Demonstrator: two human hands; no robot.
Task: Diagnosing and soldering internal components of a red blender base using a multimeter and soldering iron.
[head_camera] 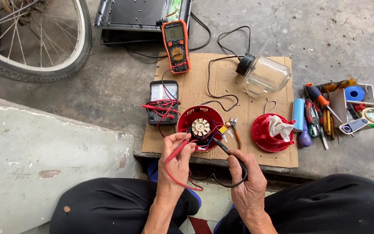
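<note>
A flat brown cardboard sheet (265, 162) lay on the concrete floor (109, 86), carrying a round red plastic motor housing (201, 125) with a white fan at its centre. Beyond it stood an orange digital multimeter (176, 45), and a clear glass jar (265, 76) lay on its side. The left hand (177, 158) was closed around a red test probe (179, 149), the right hand (245, 180) around a black test probe (226, 151); both tips met the wiring at the housing's near edge.
</note>
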